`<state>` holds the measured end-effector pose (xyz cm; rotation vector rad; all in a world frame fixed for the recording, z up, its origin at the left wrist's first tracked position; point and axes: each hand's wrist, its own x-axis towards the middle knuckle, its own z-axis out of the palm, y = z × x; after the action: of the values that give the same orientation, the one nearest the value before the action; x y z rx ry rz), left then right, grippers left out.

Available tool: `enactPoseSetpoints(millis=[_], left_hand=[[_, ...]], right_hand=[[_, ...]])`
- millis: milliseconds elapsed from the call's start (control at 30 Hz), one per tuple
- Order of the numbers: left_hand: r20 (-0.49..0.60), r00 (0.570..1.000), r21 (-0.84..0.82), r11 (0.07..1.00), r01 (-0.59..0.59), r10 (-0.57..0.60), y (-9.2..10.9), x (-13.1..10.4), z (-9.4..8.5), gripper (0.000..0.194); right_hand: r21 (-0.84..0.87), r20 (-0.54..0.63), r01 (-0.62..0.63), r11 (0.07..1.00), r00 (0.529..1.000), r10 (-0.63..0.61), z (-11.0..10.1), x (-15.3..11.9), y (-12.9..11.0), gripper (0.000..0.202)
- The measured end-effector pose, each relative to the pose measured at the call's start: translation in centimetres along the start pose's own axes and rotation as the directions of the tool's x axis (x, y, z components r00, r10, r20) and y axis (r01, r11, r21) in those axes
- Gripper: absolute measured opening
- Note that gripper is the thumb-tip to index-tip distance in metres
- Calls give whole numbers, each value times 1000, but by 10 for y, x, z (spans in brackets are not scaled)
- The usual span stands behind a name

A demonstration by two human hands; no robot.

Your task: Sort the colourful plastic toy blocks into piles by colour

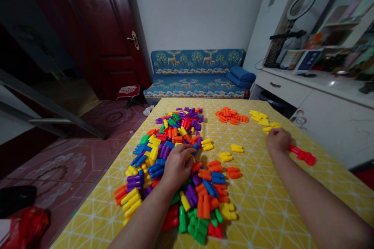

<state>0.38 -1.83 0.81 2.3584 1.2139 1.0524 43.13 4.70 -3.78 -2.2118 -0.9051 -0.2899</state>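
- Nearest the camera: both bare forearms, entering at the lower edge of the frame over a yellow patterned tablecloth.
- Step in hand, as judged: grouping pieces by colour. The left hand is at the mixed pile, centre to lower centre; the right hand is at the near end of the yellow group, right of centre.
- Left fingers: bent down over the pile. Whether they grasp a piece cannot be determined.
- Right fingers: curled inward, tips hidden. Contents, if any, cannot be determined.
- Next move, as judged: calls for separating single pieces from the pile without dragging neighbours.
- Condition of pile: glossy, plastic-looking pieces with rounded parallel lobes, in red, orange, yellow, green, blue and purple; heaped at mixed angles.
- Right of pile: loose yellow pieces and an orange piece, lying apart.
- Beyond: an orange group, upper middle of the table; red pieces in a row, just beside the right wrist.
- Surroundings: blue sofa, top centre; dark red door, upper left; white cabinet, right.
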Motion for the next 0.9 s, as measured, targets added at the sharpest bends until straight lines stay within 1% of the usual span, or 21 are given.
enactPoseSetpoints(millis=[100,233,300,400,467,500,533,600,633,700,733,767,800,833,867,900], left_hand=[[-3,1000,3,1000,-2,2,-1,0,0,30],[-11,1000,1,1000,-4,4,-2,0,1,31],[-17,1000,1,1000,-5,5,-2,0,1,31],[-23,1000,-3,1000,-16,16,-2,1,1,32],[-22,1000,-4,1000,-22,22,-1,1,1,32],[-22,999,-4,1000,-23,23,-1,1,1,32],[-20,1000,-3,1000,-23,23,-1,1,1,32],[-19,1000,0,1000,-21,21,-1,0,0,31],[-19,1000,1,1000,-21,21,-1,0,0,31],[-19,1000,0,1000,-20,20,-1,0,0,31],[-17,1000,0,1000,-18,18,-1,0,0,31],[-16,1000,0,1000,-16,16,-1,0,0,31],[-16,1000,0,1000,-15,15,-1,0,0,31],[-15,1000,2,1000,-16,16,-1,0,0,31],[-16,1000,4,1000,-17,17,-1,0,1,31],[-18,1000,6,1000,-20,20,-1,0,1,31]], right_hand=[[-9,55,52,999,997,-52,2,-1,-1,36],[-20,98,77,997,992,-75,5,0,-3,41],[-18,120,98,995,988,-95,5,-2,-4,40],[7,180,154,988,972,-153,1,-15,-6,36],[109,255,186,977,944,-208,-6,-31,-8,41],[200,303,187,962,922,-243,-11,-40,-9,45],[311,356,176,934,890,-287,-17,-51,-11,49],[513,444,147,846,798,-408,-30,-72,-16,57],[578,461,154,801,748,-476,-36,-81,-19,60],[628,451,246,738,658,-603,-45,-96,-26,62],[624,433,308,718,628,-646,-47,-100,-29,56],[612,413,356,706,618,-669,-48,-103,-31,48],[598,397,377,707,628,-670,-47,-103,-32,40],[582,382,368,725,664,-643,-44,-101,-32,33],[560,364,335,757,722,-589,-40,-98,-30,29],[528,336,292,797,790,-512,-36,-92,-27,27]])
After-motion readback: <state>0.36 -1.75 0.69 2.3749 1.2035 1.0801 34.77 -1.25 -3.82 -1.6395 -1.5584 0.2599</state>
